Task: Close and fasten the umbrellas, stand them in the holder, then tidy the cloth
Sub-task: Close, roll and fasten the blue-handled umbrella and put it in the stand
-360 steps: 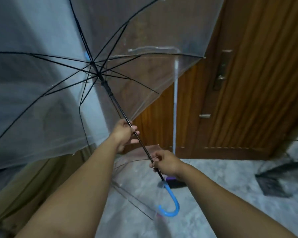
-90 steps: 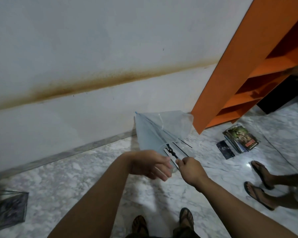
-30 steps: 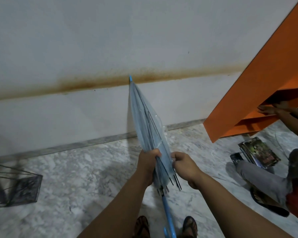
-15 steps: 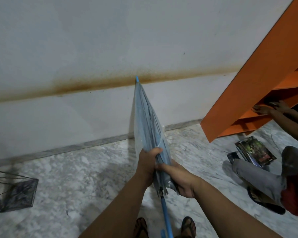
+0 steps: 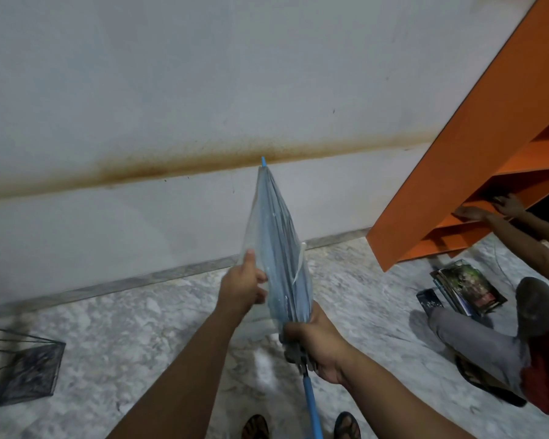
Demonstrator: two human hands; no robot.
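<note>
Legible text: none found.
The printed covers of the stack of booklets (image 5: pixel 468 288) on the floor by the orange shelf (image 5: pixel 475 147) carry pictures and marks too small and blurred to read; the dark flat item (image 5: pixel 429 303) beside them likewise.

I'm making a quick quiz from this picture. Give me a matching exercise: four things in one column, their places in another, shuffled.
Things:
1. umbrella
2. wire holder
3. orange shelf
4. books

Places:
A. on the floor below the shelf, at right
B. on the floor at far left
C. held in both hands, tip pointing at the wall
D. tilted against the wall at right

Pairs: 1-C, 2-B, 3-D, 4-A
</note>
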